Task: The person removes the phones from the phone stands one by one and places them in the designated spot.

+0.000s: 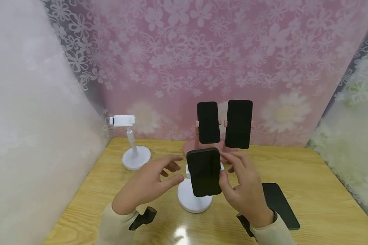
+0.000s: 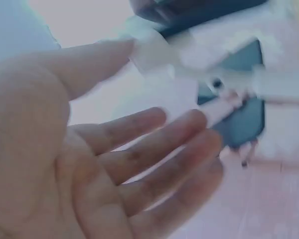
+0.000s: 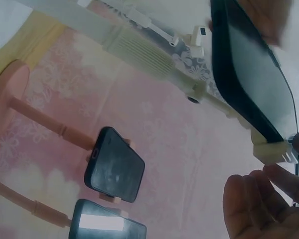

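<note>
A black smartphone [image 1: 204, 173] sits upright in the clamp of a white phone stand [image 1: 192, 200]. My right hand [image 1: 242, 183] is at its right edge, thumb in front and fingers behind. In the right wrist view, the thumb and index finger pinch the white clamp end [image 3: 271, 152] beside the phone. My left hand [image 1: 154, 180] holds nothing, its thumb and fingers spread apart near the clamp's left end [image 1: 188, 172]. In the left wrist view, the left palm and loosely bent fingers [image 2: 159, 159] show below the stand.
Behind stand two black phones [image 1: 208, 122] [image 1: 239, 124] in pink stands with a pink base [image 1: 188, 147]. At the back left is another white stand [image 1: 136, 158], its clamp [image 1: 124, 120] without a phone. A black phone [image 1: 280, 204] lies on the wooden table [image 1: 89, 207] at right.
</note>
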Motion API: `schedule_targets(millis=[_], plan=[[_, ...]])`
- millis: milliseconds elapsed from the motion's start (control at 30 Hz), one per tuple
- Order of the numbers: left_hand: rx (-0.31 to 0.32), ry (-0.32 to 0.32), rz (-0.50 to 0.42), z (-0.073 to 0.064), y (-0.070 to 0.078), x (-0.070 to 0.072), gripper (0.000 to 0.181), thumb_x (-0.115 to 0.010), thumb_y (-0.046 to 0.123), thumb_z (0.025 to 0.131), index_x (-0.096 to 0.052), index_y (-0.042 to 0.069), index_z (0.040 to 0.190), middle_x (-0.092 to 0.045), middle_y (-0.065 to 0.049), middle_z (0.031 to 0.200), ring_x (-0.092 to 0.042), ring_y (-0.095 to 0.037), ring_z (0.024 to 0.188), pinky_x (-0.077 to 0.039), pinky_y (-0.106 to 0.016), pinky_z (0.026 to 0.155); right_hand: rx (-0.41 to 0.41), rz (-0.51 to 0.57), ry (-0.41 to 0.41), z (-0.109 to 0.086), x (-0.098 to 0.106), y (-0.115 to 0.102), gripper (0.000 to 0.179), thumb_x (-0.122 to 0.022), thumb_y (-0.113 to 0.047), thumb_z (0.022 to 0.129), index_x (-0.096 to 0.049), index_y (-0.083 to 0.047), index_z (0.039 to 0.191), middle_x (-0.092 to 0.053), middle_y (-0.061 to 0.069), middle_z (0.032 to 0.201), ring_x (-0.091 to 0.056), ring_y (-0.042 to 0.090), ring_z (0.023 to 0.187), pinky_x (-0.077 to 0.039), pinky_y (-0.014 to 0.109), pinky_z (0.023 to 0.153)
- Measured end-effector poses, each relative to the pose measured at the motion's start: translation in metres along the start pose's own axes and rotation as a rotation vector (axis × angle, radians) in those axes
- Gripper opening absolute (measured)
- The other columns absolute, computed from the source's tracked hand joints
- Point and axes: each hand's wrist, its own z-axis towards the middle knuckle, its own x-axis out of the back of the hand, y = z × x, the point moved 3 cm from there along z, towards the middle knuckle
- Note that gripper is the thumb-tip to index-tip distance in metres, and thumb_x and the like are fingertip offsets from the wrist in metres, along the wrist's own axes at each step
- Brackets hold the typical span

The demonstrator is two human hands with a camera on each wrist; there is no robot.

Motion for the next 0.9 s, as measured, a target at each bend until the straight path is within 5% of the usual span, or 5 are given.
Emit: schedule_targets(millis=[133, 300, 633, 900], plan=[[-0.059, 0.047, -0.059, -0.001, 0.016, 0.0, 0.057, -0.076, 0.046, 0.094, -0.058, 0.025, 0.144, -0.069, 0.015, 0.115, -0.065, -0.005, 0.107, -0.056, -0.03, 0.089, -0.046, -0.014, -0.058, -0.003, -0.004, 0.002, 0.034, -0.066, -0.005, 0.086, -0.07, -0.001, 0.12, -0.064, 0.01, 0.118, -0.06, 0.02, 0.094, -0.049, 0.013, 0.08], [-0.101, 0.088, 0.013, -0.001, 0.03, -0.005, 0.041, -0.078, 0.035, 0.095, -0.064, 0.024, 0.132, -0.07, 0.015, 0.108, -0.066, -0.004, 0.098, -0.059, -0.032, 0.081, -0.045, -0.03, -0.072, -0.002, -0.003, 0.001, 0.025, -0.067, -0.005, 0.087, -0.072, -0.002, 0.111, -0.065, 0.008, 0.111, -0.061, 0.016, 0.086, -0.054, 0.016, 0.076], [-0.064, 0.089, 0.092, -0.002, 0.03, -0.011, 0.029, -0.075, 0.035, 0.097, -0.066, 0.021, 0.122, -0.07, 0.013, 0.101, -0.067, -0.006, 0.094, -0.057, -0.029, 0.078, -0.117, 0.162, -0.14, 0.001, -0.001, -0.003, 0.037, -0.066, 0.009, 0.089, -0.068, -0.006, 0.122, -0.069, 0.003, 0.113, -0.062, 0.014, 0.099, -0.053, 0.017, 0.084], [-0.047, 0.095, 0.144, -0.004, 0.03, -0.007, 0.028, -0.072, 0.044, 0.097, -0.07, 0.024, 0.117, -0.071, 0.019, 0.094, -0.066, 0.003, 0.087, -0.056, -0.026, 0.076, -0.123, 0.127, -0.151, 0.002, 0.002, -0.006, 0.032, -0.068, 0.005, 0.089, -0.069, -0.011, 0.117, -0.069, -0.003, 0.104, -0.06, 0.01, 0.089, -0.057, 0.026, 0.072]])
